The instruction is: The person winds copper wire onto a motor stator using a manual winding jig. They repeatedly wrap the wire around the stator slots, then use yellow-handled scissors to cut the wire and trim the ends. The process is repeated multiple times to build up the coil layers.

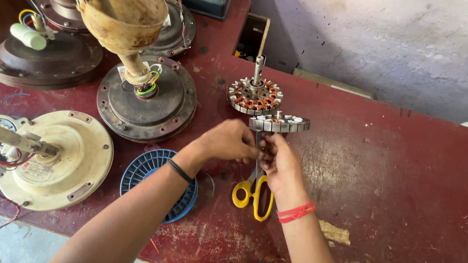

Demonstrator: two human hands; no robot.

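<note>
A round metal ring w/ slots, the stator [280, 123], is held up just above the red table [399, 195] by both hands. The left hand [231, 142] is closed, its fingers pinched at the ring's low edge, & a black band is worn on that wrist. The right hand [282, 164] is curled shut too, gripping the same ring from under; a red thread is tied on its wrist. Just behind the hands, a 2nd stator [255, 95] w/ copper wire & a short metal rod in the middle is seen on the table. Right under the hands, yellow-handled scissors [254, 194] are laid flat, partly hidden by the right wrist. Near the left forearm, a blue round plastic cover [147, 168] is set on the table. Further left of the hands, a cream fan motor [63, 161] w/ a rod is placed. Behind & left of the hands, a dark rusty fan motor [148, 99] is set, w/ a cream cup-shaped cover [125, 11] on its rod above it.
</note>
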